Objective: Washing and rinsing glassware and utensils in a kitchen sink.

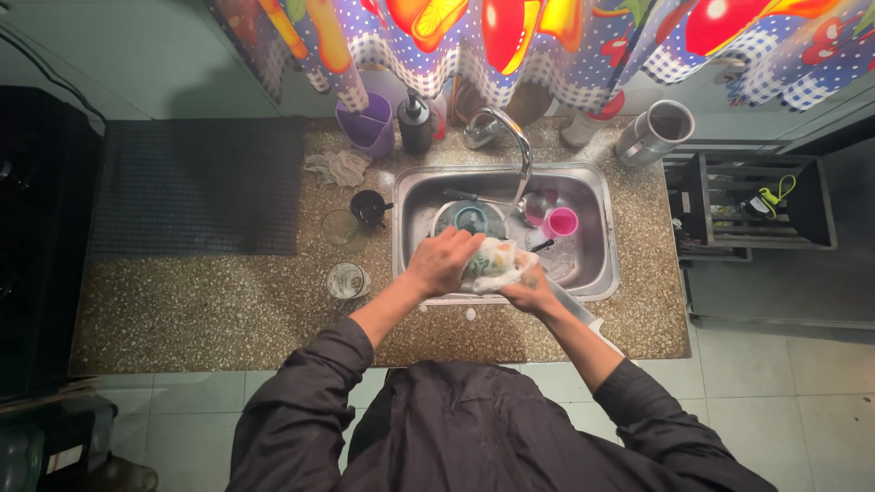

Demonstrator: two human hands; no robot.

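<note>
A: Sink point(597, 232): brushed steel, dull sheen. Counter around it point(210, 310): speckled stone, matt, granular.

B: Left of sink, mat point(196, 187): dark, ribbed. Behind sink, curtain point(547, 36): glossy plastic; faucet point(510, 137): polished chrome.

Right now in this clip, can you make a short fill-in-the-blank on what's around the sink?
1. Both hands, left hand and right hand, hold a soapy item over the ____.
2. The small cup in the basin is ____.
3. The divided holder behind the rag is ____.

Missing: sink; pink; purple
</note>
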